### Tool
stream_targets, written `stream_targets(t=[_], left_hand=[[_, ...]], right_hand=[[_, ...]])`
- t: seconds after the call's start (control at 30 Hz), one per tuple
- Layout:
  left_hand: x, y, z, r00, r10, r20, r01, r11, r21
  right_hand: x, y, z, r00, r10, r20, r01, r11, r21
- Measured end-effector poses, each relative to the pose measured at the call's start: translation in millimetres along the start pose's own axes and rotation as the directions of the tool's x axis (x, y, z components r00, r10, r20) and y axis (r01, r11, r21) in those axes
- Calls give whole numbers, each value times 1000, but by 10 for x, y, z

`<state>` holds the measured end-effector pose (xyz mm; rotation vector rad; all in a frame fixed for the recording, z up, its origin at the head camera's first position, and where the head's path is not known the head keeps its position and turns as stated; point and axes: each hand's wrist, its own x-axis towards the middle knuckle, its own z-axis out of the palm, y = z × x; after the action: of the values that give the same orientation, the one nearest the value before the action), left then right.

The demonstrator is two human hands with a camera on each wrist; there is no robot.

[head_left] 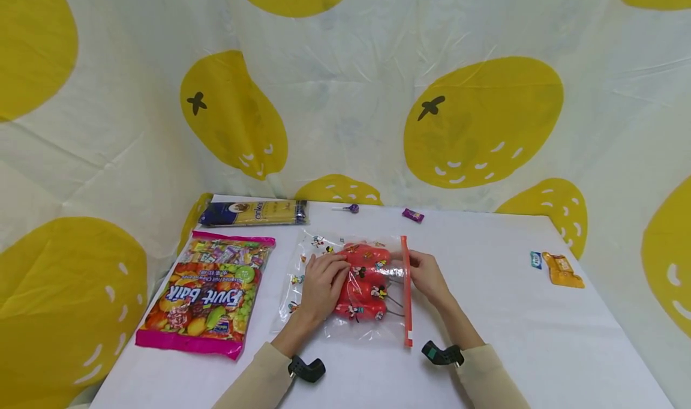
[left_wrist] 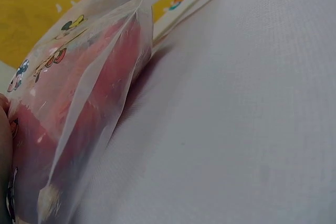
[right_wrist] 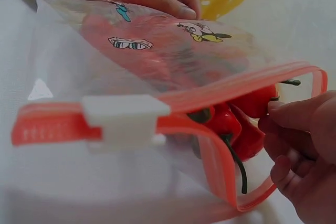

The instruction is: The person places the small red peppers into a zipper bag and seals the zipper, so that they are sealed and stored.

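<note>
A clear zip bag (head_left: pixel 335 331) printed with cartoon figures lies on the white table, its red zip edge to the right. Red peppers (right_wrist: pixel 226 121) with green stems fill its middle, showing through the plastic. My left hand (head_left: pixel 323 280) rests on top of the bag over the peppers. The bag's mouth gapes in the right wrist view, with a white slider (right_wrist: pixel 123 121) on the zip. There my right hand (right_wrist: pixel 307 148) pinches one pepper by its stem end, thumb against fingers. The left wrist view shows the bag's side, with only a sliver of hand.
A fruit candy bag (head_left: pixel 207 295) lies left, and a blue-and-yellow pasta pack (head_left: pixel 254 213) behind it. Along the back are a lollipop (head_left: pixel 352 208) and a purple wrapped candy (head_left: pixel 412 215). An orange packet (head_left: pixel 562 270) and a small blue packet (head_left: pixel 536 259) lie far right.
</note>
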<state>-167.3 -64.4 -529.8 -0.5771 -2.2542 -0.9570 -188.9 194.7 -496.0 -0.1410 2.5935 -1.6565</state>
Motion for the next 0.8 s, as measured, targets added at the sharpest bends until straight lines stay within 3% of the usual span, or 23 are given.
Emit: stream_targets(t=[0.17,0.37,0.47,0.57,0.67,0.73,0.8], left_hand=[[9,18,10,1000,-13,8,13,1000,-2],[62,98,-6,1000,-4,7,4,1000,16],[100,237,-35,999,42,18,-42,999,16],[108,446,-63,988,141,63,-142,990,12],[42,654,-42,952,274,134,-281,959,39],[-34,783,-6,913,346,218,-368,927,69],[-122,890,47,862,387,328,-443,889,114]], right_hand=[[-12,38,-86,999,30,27,-29,999,-29],[-2,125,-254,996,77,-42,-79,995,-54],[45,170,-315,995,73,-61,-75,997,-33],[118,195,-329,998,38,-45,-38,999,-4],[188,209,-311,1000,-13,-14,14,1000,26],[223,209,-291,999,-47,8,46,998,35],[246,205,-265,998,-55,14,55,998,39]])
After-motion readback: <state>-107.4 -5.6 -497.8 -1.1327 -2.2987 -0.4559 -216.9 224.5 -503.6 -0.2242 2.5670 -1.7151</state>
